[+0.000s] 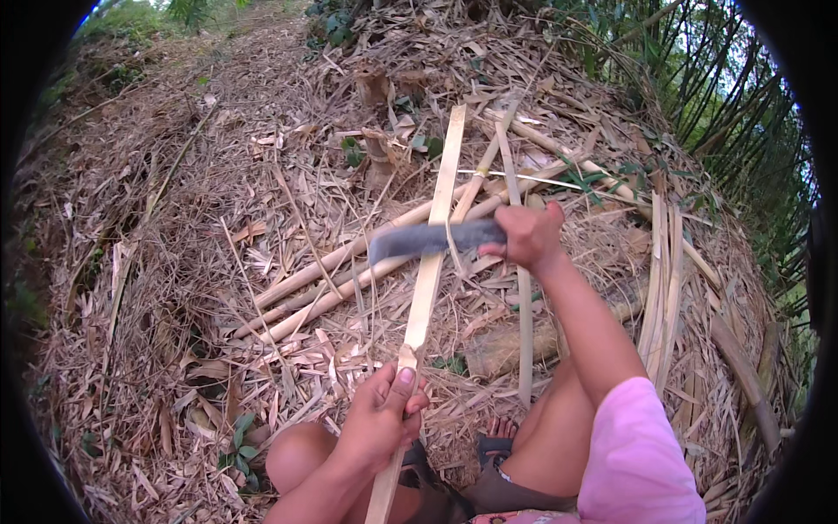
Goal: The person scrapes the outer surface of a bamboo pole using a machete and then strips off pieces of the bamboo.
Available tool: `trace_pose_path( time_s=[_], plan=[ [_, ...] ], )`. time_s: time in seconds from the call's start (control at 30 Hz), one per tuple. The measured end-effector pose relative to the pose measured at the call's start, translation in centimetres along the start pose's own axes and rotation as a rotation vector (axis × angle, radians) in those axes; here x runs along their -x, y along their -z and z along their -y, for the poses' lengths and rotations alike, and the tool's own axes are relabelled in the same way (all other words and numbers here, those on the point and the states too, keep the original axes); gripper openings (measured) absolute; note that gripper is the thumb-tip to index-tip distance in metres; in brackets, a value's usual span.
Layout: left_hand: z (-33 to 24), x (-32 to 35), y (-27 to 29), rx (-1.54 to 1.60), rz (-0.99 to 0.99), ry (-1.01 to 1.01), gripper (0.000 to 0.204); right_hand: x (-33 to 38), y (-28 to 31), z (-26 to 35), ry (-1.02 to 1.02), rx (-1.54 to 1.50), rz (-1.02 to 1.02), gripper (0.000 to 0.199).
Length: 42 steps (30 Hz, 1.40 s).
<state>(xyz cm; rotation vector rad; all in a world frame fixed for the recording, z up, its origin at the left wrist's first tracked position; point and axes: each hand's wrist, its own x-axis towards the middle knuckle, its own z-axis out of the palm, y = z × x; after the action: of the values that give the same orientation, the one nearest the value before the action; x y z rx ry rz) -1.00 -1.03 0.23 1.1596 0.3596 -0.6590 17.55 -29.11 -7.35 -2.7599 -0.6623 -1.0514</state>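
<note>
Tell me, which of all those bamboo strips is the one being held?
The long pale strip, gripped by the left hand, under the right hand's blade. The others lie on the ground.

One long bamboo slat (pixel 432 253), one broad blade (pixel 434 238), two hands, several loose bamboo strips (pixel 661 279).

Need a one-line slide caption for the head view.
Left hand grips a long split bamboo strip while the right hand holds a machete blade across it, above ground littered with dry bamboo leaves.
</note>
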Motion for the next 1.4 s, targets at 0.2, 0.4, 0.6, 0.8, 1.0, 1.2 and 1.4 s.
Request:
trace_pose_path(
  time_s=[0.2,0.4,0.6,0.8,1.0,1.2,1.4],
  plan=[
    [1.0,0.5,0.3,-0.002,0.038,0.176,0.023,1.2,0.1,-4.9,-0.707,0.066,0.504,0.085],
    [1.3,-0.5,1.7,-0.009,0.019,0.165,0.024,-0.4,0.8,-1.6,-0.868,-0.082,0.543,0.084],
    [0.9,0.5,1.4,-0.120,0.011,0.110,0.021,-2.2,3.0,-2.8,-0.850,-0.133,0.594,0.081],
    [0.7,1.9,2.1,-0.152,0.014,0.043,0.020,11.2,-5.8,-14.6,-1.408,-0.033,0.186,0.086],
    [1.3,-3.1,2.4,-0.168,-0.061,0.034,0.020,2.0,-1.8,-7.0,-1.583,-1.296,0.143,0.081],
    [-1.6,-4.3,1.2,-0.267,-0.132,-0.036,0.020,-3.5,1.3,2.5,-1.360,-1.664,0.379,0.063],
    [-6.4,-2.4,-1.0,-0.729,-0.242,-0.084,0.022,-4.1,-0.9,4.8,-1.386,-1.912,0.293,0.030]
  ],
)
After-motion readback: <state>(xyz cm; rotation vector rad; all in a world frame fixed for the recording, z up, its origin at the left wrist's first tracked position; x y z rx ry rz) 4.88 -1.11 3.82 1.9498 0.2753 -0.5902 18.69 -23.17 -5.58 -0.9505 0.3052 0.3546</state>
